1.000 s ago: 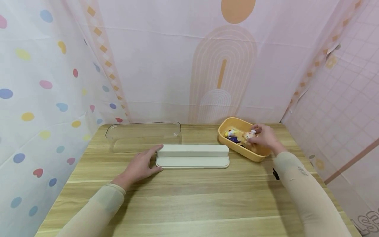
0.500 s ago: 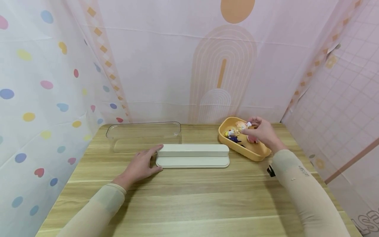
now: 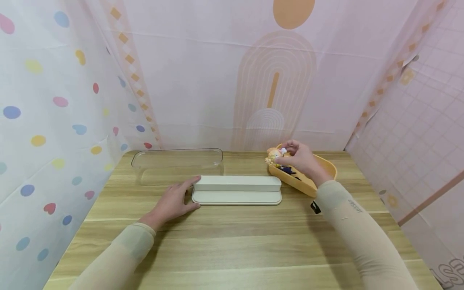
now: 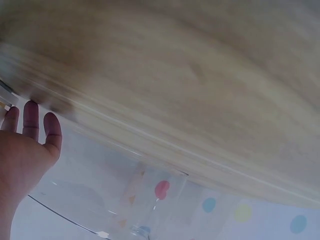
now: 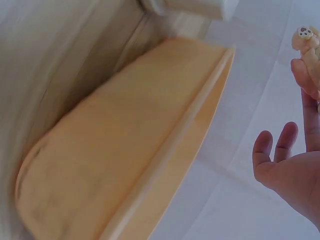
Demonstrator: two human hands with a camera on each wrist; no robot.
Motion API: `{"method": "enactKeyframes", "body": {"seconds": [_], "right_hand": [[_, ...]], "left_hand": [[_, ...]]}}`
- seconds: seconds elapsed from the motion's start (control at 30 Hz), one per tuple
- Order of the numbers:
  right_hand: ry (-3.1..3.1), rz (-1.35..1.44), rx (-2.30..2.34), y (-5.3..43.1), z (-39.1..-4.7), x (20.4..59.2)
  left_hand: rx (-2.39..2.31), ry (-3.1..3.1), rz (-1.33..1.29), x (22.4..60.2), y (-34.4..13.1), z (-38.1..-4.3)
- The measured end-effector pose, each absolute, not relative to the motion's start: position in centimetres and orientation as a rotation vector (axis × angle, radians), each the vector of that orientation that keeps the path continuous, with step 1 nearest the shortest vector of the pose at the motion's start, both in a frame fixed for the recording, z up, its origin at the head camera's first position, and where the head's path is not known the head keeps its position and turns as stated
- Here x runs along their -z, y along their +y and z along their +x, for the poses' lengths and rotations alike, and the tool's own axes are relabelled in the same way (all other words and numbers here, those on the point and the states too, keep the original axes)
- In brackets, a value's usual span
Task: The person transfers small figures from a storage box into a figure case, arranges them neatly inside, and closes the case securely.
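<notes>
My left hand (image 3: 173,202) spans the left end of a white stepped stand (image 3: 237,197), thumb at its front edge and a fingertip at its back. In the left wrist view my left hand's fingers (image 4: 30,120) reach to the stand's end. My right hand (image 3: 302,161) pinches a small peach-coloured toy figurine (image 3: 274,156) above the left rim of a yellow tray (image 3: 298,184). A white paw pad shows on the figurine (image 5: 311,45) in the right wrist view. Inside the tray lies a dark purple figurine (image 3: 287,170); my hand covers part of the tray.
Behind the stand, to the left, stands a long clear plastic case (image 3: 177,163) on the wooden table (image 3: 232,245). Printed fabric hangs (image 3: 195,92) along the back and both sides of the table.
My right hand has lifted the peach figurine and carried it leftward from the tray's middle to its left rim. My left hand stays at the stand.
</notes>
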State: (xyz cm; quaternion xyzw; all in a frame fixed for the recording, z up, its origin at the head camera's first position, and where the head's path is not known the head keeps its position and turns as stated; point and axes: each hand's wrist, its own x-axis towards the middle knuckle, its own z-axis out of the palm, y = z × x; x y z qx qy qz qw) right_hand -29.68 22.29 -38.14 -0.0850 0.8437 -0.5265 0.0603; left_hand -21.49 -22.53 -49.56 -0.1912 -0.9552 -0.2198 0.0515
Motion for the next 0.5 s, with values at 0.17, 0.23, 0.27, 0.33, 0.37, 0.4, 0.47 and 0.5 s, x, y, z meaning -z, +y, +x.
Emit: {"method": "enactKeyframes", "body": {"seconds": [0.17, 0.23, 0.27, 0.33, 0.37, 0.4, 0.47, 0.5], "right_hand": [[2.568, -0.344, 1.564, 20.0, -29.9, 38.5], [2.562, -0.382, 1.565, 19.1, -30.0, 38.7], [2.555, -0.401, 1.571, 18.6, -30.1, 38.8], [2.555, -0.441, 1.565, 17.6, -30.1, 39.0], [2.558, -0.456, 1.561, 17.2, -30.1, 39.1], [2.560, -0.473, 1.556, 16.7, -30.1, 39.2], [2.557, -0.496, 1.544, 15.6, -30.0, 39.4], [2.554, -0.511, 1.538, 15.1, -29.9, 39.5]], "left_hand": [[0.681, -2.904, -0.572, 49.4, -22.5, -21.5], [0.683, -2.905, -0.566, 49.5, -22.4, -21.5], [0.683, -2.906, -0.565, 49.5, -22.4, -21.5], [0.679, -2.905, -0.566, 49.5, -22.4, -21.6], [0.681, -2.905, -0.565, 49.5, -22.4, -21.6], [0.682, -2.904, -0.566, 49.5, -22.3, -21.6], [0.685, -2.905, -0.567, 49.5, -22.3, -21.6], [0.685, -2.905, -0.570, 49.5, -22.4, -21.6]]}}
